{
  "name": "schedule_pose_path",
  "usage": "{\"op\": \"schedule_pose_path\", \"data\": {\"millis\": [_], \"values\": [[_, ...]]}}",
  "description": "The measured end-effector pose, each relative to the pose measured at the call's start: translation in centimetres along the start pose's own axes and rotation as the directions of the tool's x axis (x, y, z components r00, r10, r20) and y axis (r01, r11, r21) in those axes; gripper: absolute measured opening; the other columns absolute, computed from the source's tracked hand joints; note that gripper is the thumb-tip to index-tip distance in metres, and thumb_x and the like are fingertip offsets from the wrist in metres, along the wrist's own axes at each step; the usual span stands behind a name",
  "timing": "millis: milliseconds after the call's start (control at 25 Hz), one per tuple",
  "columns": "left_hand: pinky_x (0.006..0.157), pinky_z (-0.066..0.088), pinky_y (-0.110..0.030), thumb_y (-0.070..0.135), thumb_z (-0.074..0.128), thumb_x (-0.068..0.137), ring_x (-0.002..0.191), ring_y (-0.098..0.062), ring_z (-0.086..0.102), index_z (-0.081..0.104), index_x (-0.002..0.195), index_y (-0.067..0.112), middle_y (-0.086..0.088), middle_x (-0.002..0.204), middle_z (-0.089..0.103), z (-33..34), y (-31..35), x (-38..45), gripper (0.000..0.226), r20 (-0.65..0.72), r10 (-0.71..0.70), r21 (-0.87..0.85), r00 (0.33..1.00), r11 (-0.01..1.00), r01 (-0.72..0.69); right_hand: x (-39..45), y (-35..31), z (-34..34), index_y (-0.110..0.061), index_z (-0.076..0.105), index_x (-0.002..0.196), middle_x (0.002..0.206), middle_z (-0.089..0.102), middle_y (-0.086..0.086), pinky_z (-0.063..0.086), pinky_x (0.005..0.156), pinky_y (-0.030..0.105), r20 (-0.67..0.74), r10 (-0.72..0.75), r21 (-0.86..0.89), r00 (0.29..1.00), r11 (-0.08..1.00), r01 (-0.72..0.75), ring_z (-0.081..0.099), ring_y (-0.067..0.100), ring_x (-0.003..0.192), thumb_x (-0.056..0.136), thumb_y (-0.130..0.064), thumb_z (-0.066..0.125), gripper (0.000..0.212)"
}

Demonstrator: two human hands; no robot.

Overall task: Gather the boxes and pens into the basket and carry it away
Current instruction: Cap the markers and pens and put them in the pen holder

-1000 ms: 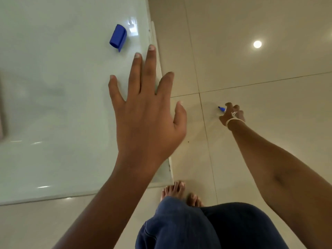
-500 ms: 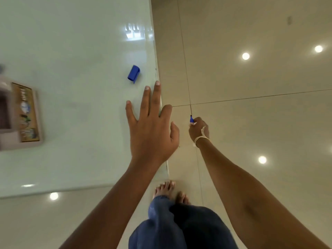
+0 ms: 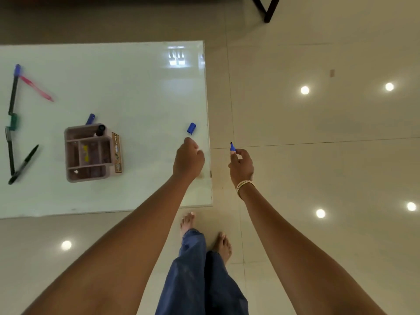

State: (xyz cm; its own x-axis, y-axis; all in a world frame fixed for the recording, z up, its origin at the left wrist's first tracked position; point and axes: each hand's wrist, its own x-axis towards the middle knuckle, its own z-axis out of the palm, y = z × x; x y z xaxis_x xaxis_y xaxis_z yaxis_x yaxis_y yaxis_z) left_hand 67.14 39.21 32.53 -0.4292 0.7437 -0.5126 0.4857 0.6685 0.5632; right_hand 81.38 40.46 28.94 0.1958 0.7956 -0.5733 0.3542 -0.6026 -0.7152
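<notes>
The right hand pinches a blue pen low on its barrel, the uncapped tip poking up past the fingers, out over the floor just beyond the table's right edge. The left hand hovers over the glossy white table with its fingers curled under; whether anything sits inside them cannot be told. Just ahead of its knuckles lies a small blue cap — light, stiff plastic that would likely skid or roll on this slick top, so a pinch across its sides from above seems the safest hold. Further left stands the pinkish compartmented basket, with a dark marker upright in a rear cell and another blue pen leaning just behind it. At the far left edge are loose pens: a pink one, a black marker and long dark pens end to end. All look light and rigid — best taken mid-barrel.
</notes>
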Motion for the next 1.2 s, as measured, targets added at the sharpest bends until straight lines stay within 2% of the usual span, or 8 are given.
{"op": "schedule_pose_path", "data": {"millis": [120,320,440,560,680,800,1000,1200], "values": [[0.071,0.047,-0.023,0.022,0.06,0.093,0.096,-0.022,0.062,0.046,0.123,0.011,-0.011,0.121,0.051,-0.5,-0.3,2.6,0.034,-0.231,0.011,0.022,0.973,1.0,-0.006,-0.8,-1.1,3.3,-0.018,0.059,0.107,0.067,0.054,0.0,0.045,0.061,0.029,0.017,-0.019,0.072,1.0,0.997,0.018,0.054,0.014,0.061,0.095,-0.031,0.05,0.02],[0.077,0.051,-0.026,0.022,0.059,0.094,0.098,-0.02,0.063,0.059,0.118,0.016,-0.01,0.115,0.06,-0.5,0.4,7.5,0.025,-0.116,0.198,0.191,0.973,0.966,-0.173,-1.7,-2.1,6.9,-0.022,0.06,0.103,0.067,0.054,0.001,0.045,0.06,0.024,-0.034,-0.053,0.088,0.998,0.995,0.056,0.056,0.015,0.064,0.095,-0.03,0.051,0.014],[0.08,0.059,-0.03,0.016,0.064,0.09,0.089,-0.025,0.069,0.067,0.1,0.008,-0.011,0.103,0.07,-2.1,0.5,8.5,0.013,-0.097,-0.103,-0.312,0.99,0.948,0.068,-2.0,-3.1,8.1,-0.025,0.062,0.103,0.062,0.051,0.002,0.044,0.056,0.025,-0.015,-0.148,0.027,0.989,0.989,0.149,0.052,0.014,0.059,0.095,-0.03,0.053,0.013],[0.08,0.061,-0.036,0.011,0.066,0.09,0.079,-0.027,0.07,0.062,0.101,0.002,-0.018,0.095,0.067,-5.6,0.5,7.9,0.015,0.269,-0.388,-0.848,0.882,0.338,0.408,-2.6,-5.2,9.2,-0.025,0.063,0.108,0.06,0.049,-0.003,0.042,0.053,0.018,0.073,-0.217,-0.034,0.973,0.975,0.22,0.048,0.009,0.053,0.096,-0.03,0.052,0.017],[0.086,0.058,-0.037,0.01,0.062,0.092,0.079,-0.027,0.069,0.059,0.111,-0.002,-0.019,0.096,0.065,-7.9,-0.2,8.0,0.023,0.363,-0.359,-0.897,0.86,0.114,0.426,-3.0,-7.2,10.0,-0.022,0.062,0.118,0.062,0.05,-0.009,0.042,0.056,0.015,0.146,-0.264,-0.106,0.953,0.954,0.28,0.049,0.006,0.055,0.098,-0.031,0.05,0.025],[0.085,0.058,-0.036,0.011,0.062,0.092,0.079,-0.026,0.07,0.06,0.11,-0.001,-0.02,0.101,0.067,-9.1,-0.6,8.4,0.022,0.32,-0.348,-0.895,0.881,0.193,0.401,-3.0,-8.5,10.5,-0.022,0.061,0.12,0.062,0.049,-0.012,0.04,0.056,0.015,0.203,-0.3,-0.198,0.932,0.92,0.339,0.046,0.004,0.053,0.098,-0.03,0.05,0.026],[0.086,0.059,-0.037,0.005,0.068,0.086,0.089,-0.028,0.069,0.068,0.106,0.001,-0.016,0.101,0.07,-10.0,-1.2,7.6,0.02,0.17,-0.242,-0.78,0.955,0.56,0.281,-3.7,-9.6,10.8,-0.019,0.063,0.118,0.063,0.052,-0.01,0.036,0.054,0.016,0.249,-0.311,-0.266,0.917,0.889,0.373,0.049,0.003,0.053,0.098,-0.03,0.05,0.026],[0.078,0.06,-0.026,0.007,0.067,0.088,0.091,-0.022,0.069,0.068,0.116,0.003,-0.012,0.106,0.071,-10.6,-2.8,5.6,0.028,0.191,-0.158,-0.833,0.969,0.495,0.245,-4.0,-10.0,10.9,-0.005,0.067,0.086,0.06,0.051,0.001,0.037,0.056,0.026,0.352,-0.252,-0.195,0.901,0.922,0.333,0.045,0.017,0.053,0.098,-0.034,0.05,0.035]]}}
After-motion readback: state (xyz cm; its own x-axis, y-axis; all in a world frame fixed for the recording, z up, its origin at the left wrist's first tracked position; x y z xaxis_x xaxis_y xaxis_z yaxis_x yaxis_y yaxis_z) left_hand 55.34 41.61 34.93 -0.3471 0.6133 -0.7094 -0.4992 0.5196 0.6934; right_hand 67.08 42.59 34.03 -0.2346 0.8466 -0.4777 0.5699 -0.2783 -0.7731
